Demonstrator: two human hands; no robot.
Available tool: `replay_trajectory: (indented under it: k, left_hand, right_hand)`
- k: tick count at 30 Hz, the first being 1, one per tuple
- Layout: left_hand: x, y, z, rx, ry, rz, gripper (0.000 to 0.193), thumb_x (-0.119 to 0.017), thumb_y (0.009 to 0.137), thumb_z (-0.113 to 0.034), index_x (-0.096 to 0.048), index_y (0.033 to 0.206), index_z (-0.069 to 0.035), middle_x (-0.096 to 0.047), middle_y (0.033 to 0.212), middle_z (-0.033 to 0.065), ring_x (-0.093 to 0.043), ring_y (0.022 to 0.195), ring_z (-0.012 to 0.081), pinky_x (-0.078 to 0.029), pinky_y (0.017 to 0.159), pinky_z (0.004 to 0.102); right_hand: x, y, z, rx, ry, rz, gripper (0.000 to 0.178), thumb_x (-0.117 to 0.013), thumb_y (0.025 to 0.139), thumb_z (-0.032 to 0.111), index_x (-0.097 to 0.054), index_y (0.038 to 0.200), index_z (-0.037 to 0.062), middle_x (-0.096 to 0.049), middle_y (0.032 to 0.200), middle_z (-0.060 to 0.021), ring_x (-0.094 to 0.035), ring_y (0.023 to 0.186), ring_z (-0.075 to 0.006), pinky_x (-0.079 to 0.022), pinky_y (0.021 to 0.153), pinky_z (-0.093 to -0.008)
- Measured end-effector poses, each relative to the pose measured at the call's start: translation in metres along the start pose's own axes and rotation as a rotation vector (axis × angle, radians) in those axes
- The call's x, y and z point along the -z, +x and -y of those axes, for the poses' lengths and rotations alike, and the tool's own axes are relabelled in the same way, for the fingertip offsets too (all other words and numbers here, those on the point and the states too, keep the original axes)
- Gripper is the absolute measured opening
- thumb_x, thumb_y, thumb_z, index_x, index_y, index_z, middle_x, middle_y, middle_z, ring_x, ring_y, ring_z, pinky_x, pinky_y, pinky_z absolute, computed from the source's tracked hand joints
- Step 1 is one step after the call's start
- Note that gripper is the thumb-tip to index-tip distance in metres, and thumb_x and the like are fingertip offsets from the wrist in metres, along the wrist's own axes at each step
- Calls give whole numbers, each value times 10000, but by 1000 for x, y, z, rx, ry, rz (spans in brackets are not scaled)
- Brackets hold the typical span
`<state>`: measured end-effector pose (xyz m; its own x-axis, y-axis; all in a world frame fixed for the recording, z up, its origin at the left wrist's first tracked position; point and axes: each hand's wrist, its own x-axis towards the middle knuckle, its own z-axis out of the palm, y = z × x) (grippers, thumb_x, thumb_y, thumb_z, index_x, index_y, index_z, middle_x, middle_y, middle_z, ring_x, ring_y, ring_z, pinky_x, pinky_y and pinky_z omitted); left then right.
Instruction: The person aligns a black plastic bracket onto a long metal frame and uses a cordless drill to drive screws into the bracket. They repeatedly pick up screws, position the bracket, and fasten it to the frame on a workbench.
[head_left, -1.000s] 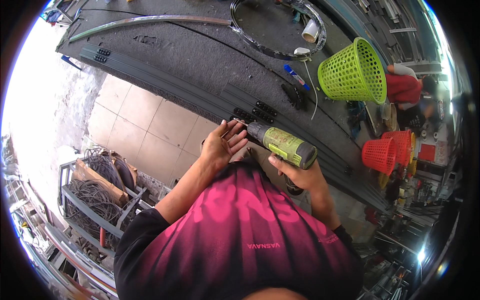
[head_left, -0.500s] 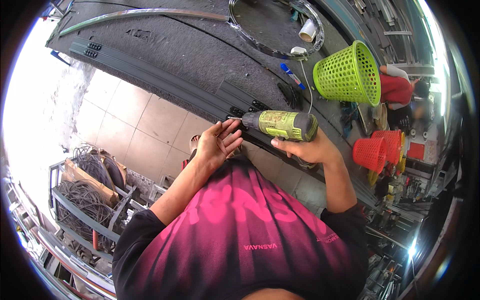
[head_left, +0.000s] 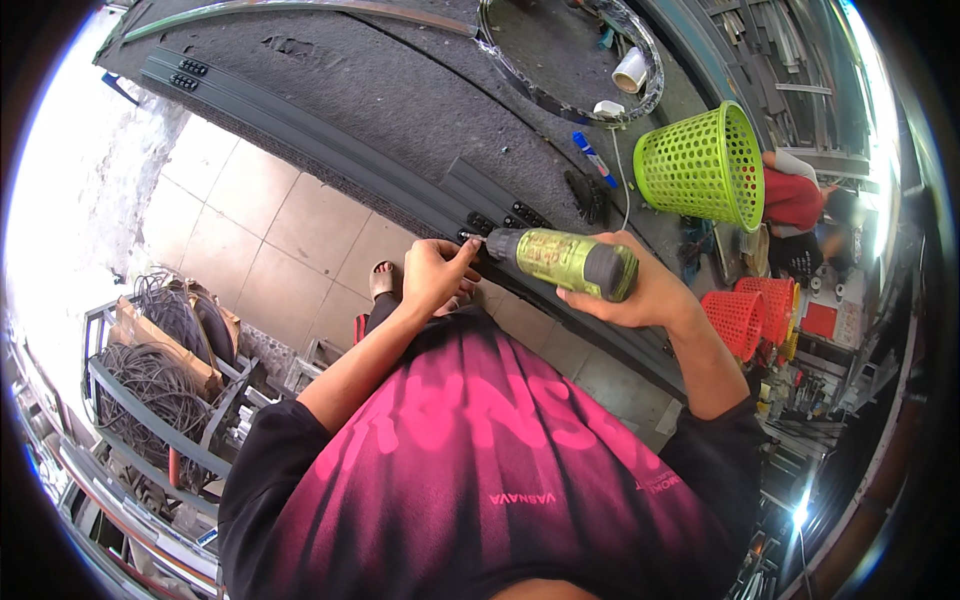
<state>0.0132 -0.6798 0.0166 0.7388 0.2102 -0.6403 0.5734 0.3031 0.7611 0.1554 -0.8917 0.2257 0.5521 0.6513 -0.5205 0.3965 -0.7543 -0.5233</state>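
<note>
My right hand is wrapped round the grip of a green and black cordless drill, whose chuck and bit point left. At the tip of the bit, my left hand has its thumb and fingers pinched together. Whatever sits between those fingertips is too small to make out. Just beyond both hands, dark grey metal profiles lie along the bench's near edge. A shorter profile piece rests against them, with small black fittings at its end, close to the drill.
On the dark bench lie a blue marker, a coiled strip, a white roll and a green basket. Red baskets and another person are at right. A rack of cables stands lower left.
My left hand has turned over from an open palm to a pinch at the bit's tip. The drill has tilted a little, its rear end lower. The whole view has shifted slightly.
</note>
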Motion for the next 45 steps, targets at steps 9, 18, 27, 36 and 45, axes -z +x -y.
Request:
replay_trajectory:
  k: [9, 18, 27, 36, 45]
  left_hand:
    - [-2, 2, 5, -17, -58, 16, 453, -762, 1133, -335, -839, 1038, 102, -870, 911, 184, -844, 749, 186, -682, 644, 316]
    - [-2, 10, 19, -25, -198, 64, 408, -771, 1126, -256, -829, 1034, 137, -864, 912, 207, -866, 806, 239, -710, 699, 341]
    - [7, -2, -10, -24, 4, 49, 397, -715, 1137, -214, -832, 953, 118, -870, 874, 167, -866, 779, 212, -693, 713, 321]
    - [8, 1, -8, -51, 116, 27, 403, -725, 1128, -251, -865, 952, 83, -872, 859, 140, -852, 761, 176, -668, 696, 305]
    - [5, 10, 9, -19, -98, 91, 481, -750, 1145, -363, -857, 1039, 94, -875, 927, 171, -861, 800, 217, -676, 695, 322]
  right_hand:
    - [24, 14, 25, 358, -253, 120, 783, -987, 698, 221, -704, 1407, 51, -757, 1273, -174, -689, 1193, -425, -532, 1050, -517]
    - [42, 56, 57, 379, -296, 182, 648, -982, 672, 206, -777, 1263, 38, -791, 1114, -192, -744, 1089, -448, -589, 952, -537]
    - [46, 73, 63, 232, -518, 439, 679, -1025, 664, 305, -773, 1245, 59, -783, 1198, -183, -726, 1142, -460, -592, 983, -561]
    - [44, 79, 94, 407, -528, 267, 725, -987, 700, 215, -710, 1358, 85, -807, 1160, -159, -773, 1094, -451, -629, 907, -560]
    - [76, 0, 65, 433, -25, 158, 951, -925, 716, 163, -628, 1619, 160, -824, 1229, -191, -781, 1096, -444, -633, 942, -461]
